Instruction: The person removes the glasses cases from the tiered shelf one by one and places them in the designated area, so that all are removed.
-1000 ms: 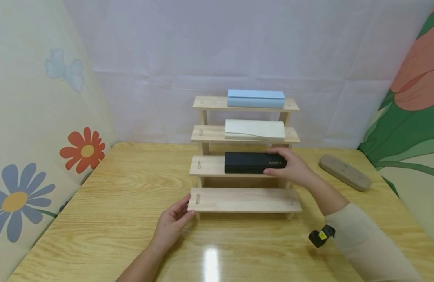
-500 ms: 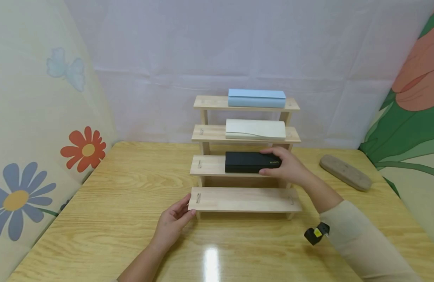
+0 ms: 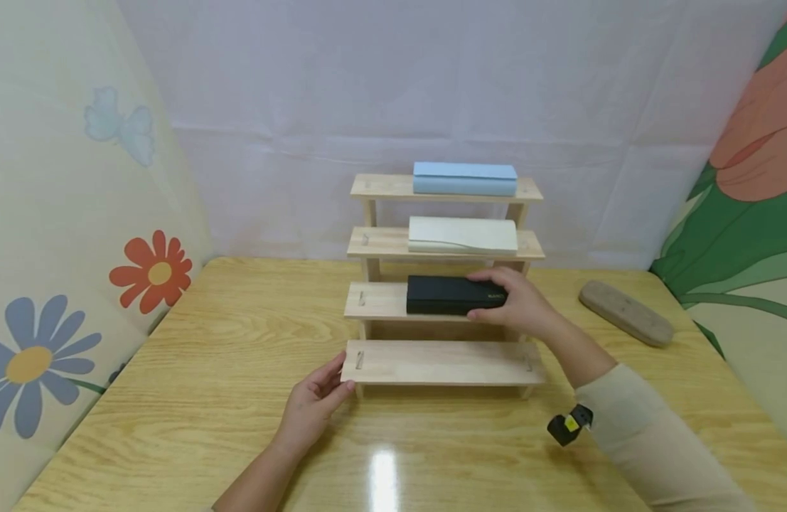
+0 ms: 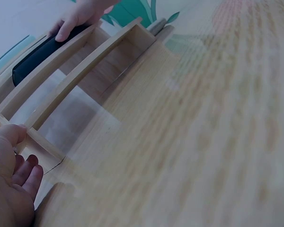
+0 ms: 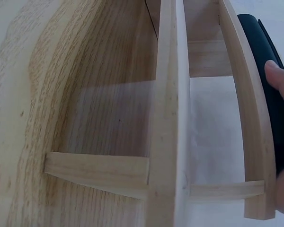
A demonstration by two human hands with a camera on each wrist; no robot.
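Note:
A tiered wooden display stand (image 3: pixel 444 364) stands on the table. My left hand (image 3: pixel 311 409) grips the left end of its lowest step, the thumb on the front corner, as the left wrist view also shows. On the step above lies a black glasses case (image 3: pixel 441 294) with small gold lettering near its right end. My right hand (image 3: pixel 516 302) holds this case by the right part, thumb at the front and fingers at the back. A white glasses case (image 3: pixel 462 235) lies one step higher. On the top step sits a light blue glasses case (image 3: pixel 465 179).
A brown, rounded glasses case (image 3: pixel 625 313) lies aslant on the wood-grain table (image 3: pixel 239 341), right of the stand. A pale cloth (image 3: pixel 291 128) hangs behind. Flower-printed panels flank both sides. A small black device (image 3: pixel 569 424) is on the right wrist.
My right hand has slid a little left along the black glasses case, covering more of its right end. The case stays nearly where it was. The left hand has kept its place.

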